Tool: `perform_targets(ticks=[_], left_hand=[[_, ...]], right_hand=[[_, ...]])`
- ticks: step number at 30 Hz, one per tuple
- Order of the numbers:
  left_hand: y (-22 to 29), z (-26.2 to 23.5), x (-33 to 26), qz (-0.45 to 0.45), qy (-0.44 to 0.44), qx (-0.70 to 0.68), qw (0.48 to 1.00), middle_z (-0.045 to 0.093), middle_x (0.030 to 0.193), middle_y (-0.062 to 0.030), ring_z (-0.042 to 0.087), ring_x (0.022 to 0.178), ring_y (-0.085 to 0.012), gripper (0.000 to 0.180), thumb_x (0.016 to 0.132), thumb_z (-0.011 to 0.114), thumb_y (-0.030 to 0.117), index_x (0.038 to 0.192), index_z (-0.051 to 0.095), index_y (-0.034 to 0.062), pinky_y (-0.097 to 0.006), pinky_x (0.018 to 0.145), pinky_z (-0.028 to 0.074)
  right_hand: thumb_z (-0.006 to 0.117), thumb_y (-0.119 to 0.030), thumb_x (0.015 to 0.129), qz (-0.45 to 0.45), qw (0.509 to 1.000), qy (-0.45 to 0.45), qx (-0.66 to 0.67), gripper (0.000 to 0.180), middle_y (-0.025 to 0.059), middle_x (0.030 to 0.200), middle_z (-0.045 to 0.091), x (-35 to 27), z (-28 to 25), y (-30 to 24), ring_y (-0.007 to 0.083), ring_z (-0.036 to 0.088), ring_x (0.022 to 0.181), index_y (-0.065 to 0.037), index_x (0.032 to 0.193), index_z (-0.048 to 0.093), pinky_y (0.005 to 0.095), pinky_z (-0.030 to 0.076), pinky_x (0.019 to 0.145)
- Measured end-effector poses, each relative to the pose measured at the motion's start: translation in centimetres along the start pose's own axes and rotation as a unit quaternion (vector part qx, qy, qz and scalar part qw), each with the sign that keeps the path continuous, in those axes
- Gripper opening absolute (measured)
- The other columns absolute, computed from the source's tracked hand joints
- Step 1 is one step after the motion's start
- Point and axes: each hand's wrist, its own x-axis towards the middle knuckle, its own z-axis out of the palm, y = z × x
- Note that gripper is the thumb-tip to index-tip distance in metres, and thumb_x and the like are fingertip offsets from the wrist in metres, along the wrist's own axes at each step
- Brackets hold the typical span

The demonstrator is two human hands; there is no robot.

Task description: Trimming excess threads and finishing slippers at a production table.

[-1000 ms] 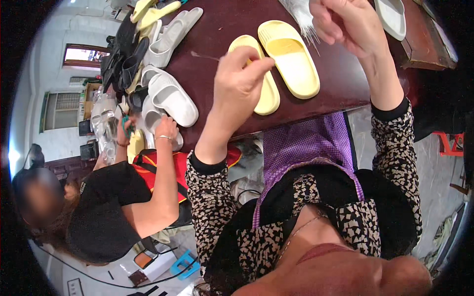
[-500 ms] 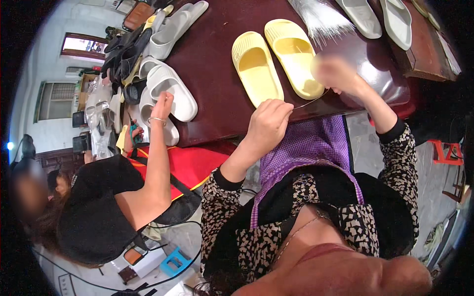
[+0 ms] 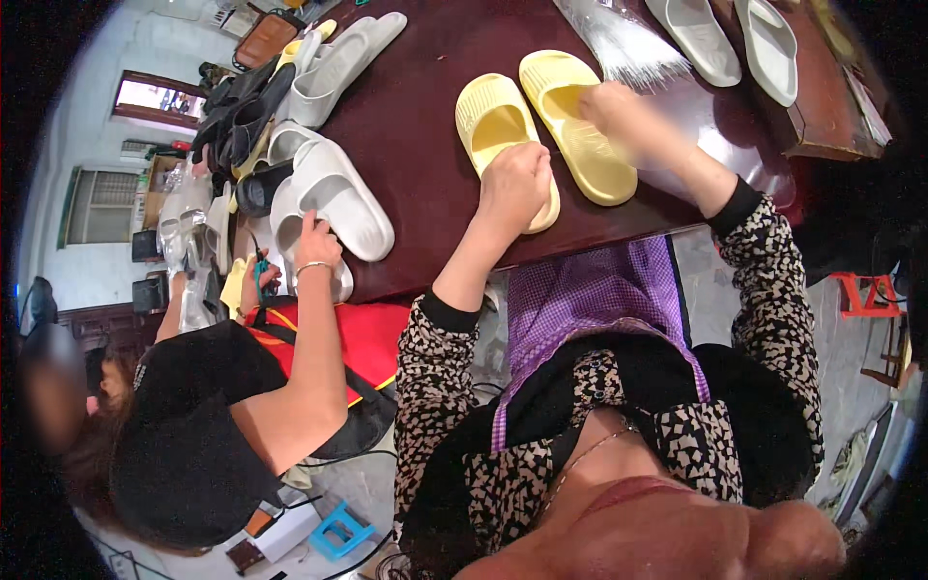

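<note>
A pair of yellow slippers lies side by side on the dark red table in front of me. My left hand (image 3: 515, 186) is over the left yellow slipper (image 3: 488, 104), its fingers closed together near the foot opening. Whatever is pinched there is too small or hidden to make out. My right hand (image 3: 619, 114) reaches over the right yellow slipper (image 3: 605, 182), at the edge of its strap. Those fingers look curled, partly smeared, and I cannot tell what they hold. A bundle of clear, thin plastic strands (image 3: 638, 53) lies just beyond the right slipper.
Pale grey slippers (image 3: 698, 43) lie at the far right beside a brown box (image 3: 831, 121). To my left, a co-worker's hand (image 3: 317, 246) touches a light grey slipper (image 3: 358, 208). More slippers crowd the table's left side. The table's dark red top (image 3: 406, 126) ends before my purple apron.
Both hands have moved away from my body, the left onto the left slipper, the right toward the right slipper's strap. The thin strand stretched between them no longer shows. The co-worker's hand has lowered.
</note>
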Motion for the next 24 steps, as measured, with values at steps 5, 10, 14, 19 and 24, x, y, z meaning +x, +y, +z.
perform_targets(ticks=[5,10,14,19,24], left_hand=[[0.0,0.0,0.9,-0.035,-0.014,0.047,0.998,0.063,0.074,-0.0186,0.062,0.071,-0.035,0.012,0.081,0.056,0.01,0.077,0.061,0.0002,-0.041,0.067,0.049],[0.3,0.1,1.3,-0.047,-0.014,0.081,0.995,0.062,0.073,-0.019,0.061,0.071,-0.0353,0.013,0.082,0.054,0.011,0.077,0.059,0.0004,-0.043,0.067,0.048],[0.3,-0.1,1.5,-0.029,-0.002,0.092,0.995,0.061,0.073,-0.0183,0.06,0.072,-0.0347,0.013,0.083,0.053,0.011,0.077,0.058,0.0008,-0.044,0.067,0.047],[0.0,0.1,1.8,0.03,-0.006,0.088,0.996,0.06,0.075,-0.0162,0.058,0.075,-0.0327,0.01,0.083,0.053,0.009,0.08,0.058,0.0011,-0.042,0.069,0.046],[-0.9,-0.3,1.7,0.08,0.018,0.094,0.992,0.06,0.078,-0.0145,0.058,0.075,-0.0316,0.008,0.082,0.055,0.007,0.084,0.059,0.0003,-0.041,0.069,0.046]], right_hand=[[0.054,-0.015,0.085,-0.008,0.991,0.092,0.101,0.023,0.0246,0.084,0.062,-1.1,-0.3,-2.1,0.0396,0.061,0.083,0.004,0.093,0.063,0.0429,0.049,0.073],[0.055,-0.015,0.085,-0.029,0.984,0.137,0.107,0.021,0.0239,0.085,0.062,-1.5,-1.9,-2.5,0.0391,0.061,0.082,0.002,0.094,0.063,0.042,0.049,0.072],[0.056,-0.016,0.085,-0.009,0.973,0.188,0.131,0.021,0.0234,0.083,0.063,-0.3,-3.8,-0.9,0.0382,0.062,0.08,0.002,0.093,0.064,0.0413,0.049,0.07],[0.059,-0.022,0.083,0.036,0.983,0.18,0.024,0.025,0.0228,0.077,0.063,4.3,-3.3,3.2,0.0362,0.063,0.076,0.002,0.086,0.066,0.041,0.05,0.069],[0.063,-0.026,0.079,0.148,0.984,0.099,0.023,0.028,0.022,0.075,0.063,6.8,-3.1,2.2,0.0347,0.064,0.074,0.002,0.08,0.066,0.0411,0.049,0.07]])
